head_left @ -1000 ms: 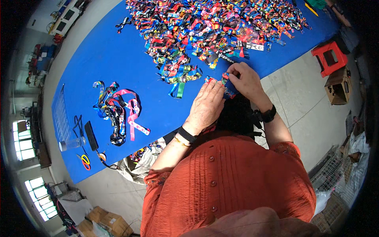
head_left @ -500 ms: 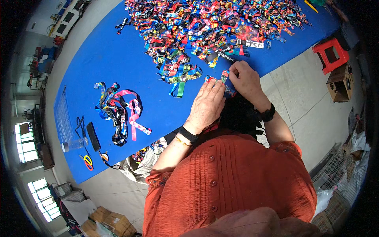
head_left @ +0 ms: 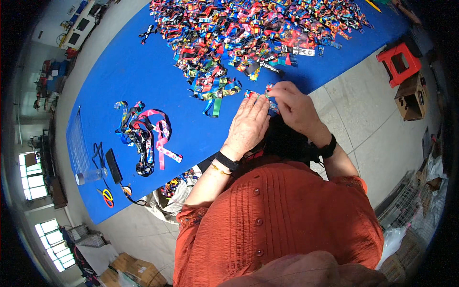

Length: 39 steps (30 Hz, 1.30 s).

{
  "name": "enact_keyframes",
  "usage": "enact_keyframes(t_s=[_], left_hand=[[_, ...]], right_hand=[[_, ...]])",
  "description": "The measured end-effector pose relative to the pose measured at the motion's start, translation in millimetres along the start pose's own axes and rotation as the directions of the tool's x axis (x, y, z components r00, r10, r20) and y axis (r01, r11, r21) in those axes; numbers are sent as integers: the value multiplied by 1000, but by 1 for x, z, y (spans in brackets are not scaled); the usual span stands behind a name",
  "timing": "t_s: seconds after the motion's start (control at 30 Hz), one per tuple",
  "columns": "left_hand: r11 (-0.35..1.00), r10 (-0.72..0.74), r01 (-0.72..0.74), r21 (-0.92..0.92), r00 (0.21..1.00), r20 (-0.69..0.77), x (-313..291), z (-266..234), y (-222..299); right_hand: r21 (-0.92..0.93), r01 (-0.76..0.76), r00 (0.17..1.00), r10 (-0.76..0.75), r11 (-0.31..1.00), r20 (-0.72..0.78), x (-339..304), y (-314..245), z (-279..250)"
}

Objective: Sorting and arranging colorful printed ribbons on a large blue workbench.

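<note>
Near the table's front edge lies a printed ribbon strap [head_left: 274,108] in blue and red. My left hand [head_left: 247,125] rests flat on it, fingers stretched out and close together, covering much of it. My right hand [head_left: 298,111] is just to the right, its fingers bent in a pinch at the strap by my left fingertips. The pinched part is mostly hidden behind the fingers. Just beyond my left hand is the near end of a large heap of colourful ribbon straps [head_left: 215,43], with a green ribbon end [head_left: 217,107] sticking out toward me.
A smaller bunch of straps [head_left: 146,131] lies left on the blue table [head_left: 105,86]. Scissors [head_left: 108,197], a black case [head_left: 113,166] and a clear bottle [head_left: 91,176] sit at the left edge. A white sack [head_left: 160,208] stands below. A red stool [head_left: 399,64] is right.
My right hand has turned and come inward to the left and slightly down, closer over my left fingertips. The strap's raised end is now mostly covered. My left hand stays almost still.
</note>
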<state>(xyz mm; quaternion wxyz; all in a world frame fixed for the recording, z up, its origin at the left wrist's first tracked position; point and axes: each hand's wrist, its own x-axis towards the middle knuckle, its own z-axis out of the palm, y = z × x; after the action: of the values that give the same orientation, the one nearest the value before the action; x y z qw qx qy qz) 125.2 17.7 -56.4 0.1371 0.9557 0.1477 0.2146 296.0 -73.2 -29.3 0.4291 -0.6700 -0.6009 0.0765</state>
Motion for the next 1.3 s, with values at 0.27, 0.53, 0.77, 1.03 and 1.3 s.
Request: enact_keyframes(t_s=[0.27, 0.53, 0.77, 1.03, 1.3], left_hand=[[997, -40, 38, -74, 999, -21, 0, -3, 2], [999, -22, 25, 46, 998, -54, -6, -15, 9], [996, -14, 14, 86, 1000, 3, -38, -29, 4], [1000, -1, 2, 30, 999, -40, -33, -36, 13], [998, -58, 55, -38, 993, -100, 7, -14, 8]], right_hand=[[-89, 86, 993, -78, 992, 86, -7, 9, 9], [-212, 124, 985, -95, 969, 141, -10, 9, 8], [-233, 152, 983, -122, 960, 140, -9, 2, 4], [-287, 86, 975, -21, 954, 222, -10, -12, 2], [-299, 70, 969, 6, 952, 248, -10, -14, 2]])
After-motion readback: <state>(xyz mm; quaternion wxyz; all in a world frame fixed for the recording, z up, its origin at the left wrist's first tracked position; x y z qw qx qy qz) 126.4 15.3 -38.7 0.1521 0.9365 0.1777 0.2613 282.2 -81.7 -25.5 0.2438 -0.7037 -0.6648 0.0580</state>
